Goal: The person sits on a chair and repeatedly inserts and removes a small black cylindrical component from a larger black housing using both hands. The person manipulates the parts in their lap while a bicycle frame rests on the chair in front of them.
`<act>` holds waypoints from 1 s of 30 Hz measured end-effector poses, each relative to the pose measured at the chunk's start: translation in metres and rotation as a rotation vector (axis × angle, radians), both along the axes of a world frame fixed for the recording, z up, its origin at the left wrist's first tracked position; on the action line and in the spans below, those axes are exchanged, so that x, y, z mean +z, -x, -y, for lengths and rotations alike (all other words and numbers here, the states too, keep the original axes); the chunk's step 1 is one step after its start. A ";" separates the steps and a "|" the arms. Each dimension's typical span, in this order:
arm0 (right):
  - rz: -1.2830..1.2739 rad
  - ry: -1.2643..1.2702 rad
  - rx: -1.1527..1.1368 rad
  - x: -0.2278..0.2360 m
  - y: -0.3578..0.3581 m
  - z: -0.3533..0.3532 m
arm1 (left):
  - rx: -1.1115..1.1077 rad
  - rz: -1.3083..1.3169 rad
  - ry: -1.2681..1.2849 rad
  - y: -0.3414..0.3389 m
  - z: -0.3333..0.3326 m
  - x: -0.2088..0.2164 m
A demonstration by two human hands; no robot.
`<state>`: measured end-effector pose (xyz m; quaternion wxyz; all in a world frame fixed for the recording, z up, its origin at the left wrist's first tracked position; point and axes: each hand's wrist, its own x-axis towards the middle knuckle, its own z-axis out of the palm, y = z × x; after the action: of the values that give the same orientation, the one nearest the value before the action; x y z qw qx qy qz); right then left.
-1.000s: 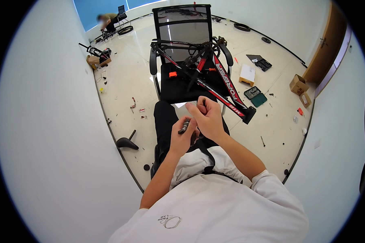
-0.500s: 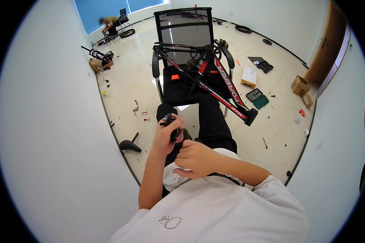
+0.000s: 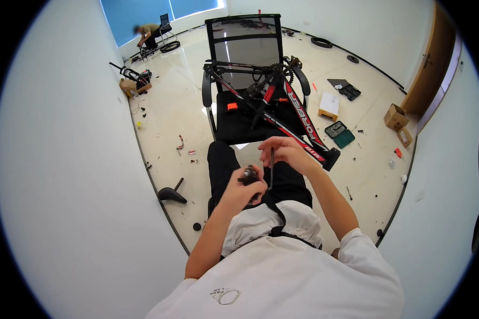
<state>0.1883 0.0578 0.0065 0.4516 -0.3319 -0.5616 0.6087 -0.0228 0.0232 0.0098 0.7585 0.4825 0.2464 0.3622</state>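
Observation:
My left hand (image 3: 238,192) is closed around a small black metal bicycle part (image 3: 248,174) with a silver bolt on it; its exact kind is hard to make out. Above and to the right of it, my right hand (image 3: 288,153) pinches a thin dark hex key (image 3: 272,169). The key hangs down from the fingers, and its bent lower end lies beside the black part; I cannot tell whether they touch. Both hands are over my lap. In front of my knees, a black and red bicycle frame (image 3: 298,114) rests across a black mesh-backed office chair (image 3: 226,125).
An orange-red object (image 3: 232,107) lies on the chair seat. Around it on the floor are a bicycle saddle (image 3: 172,195), a green tool case (image 3: 344,139), a white-topped box (image 3: 329,105), cardboard boxes (image 3: 395,117) and small parts. Another person (image 3: 148,33) bends over parts at the far left.
My right hand has lifted forward and right, away from my waist, and the hex key now shows in it. My left hand has moved right and slightly nearer with the black part.

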 end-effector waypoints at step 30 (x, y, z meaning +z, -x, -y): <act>0.575 -0.247 0.576 0.020 0.052 0.084 | 0.270 0.151 0.275 0.006 -0.018 -0.009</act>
<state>0.1364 -0.0265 0.0267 0.1242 -0.2609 -0.8033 0.5207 -0.0289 0.0411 0.0010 0.7783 0.3083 0.2982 0.4586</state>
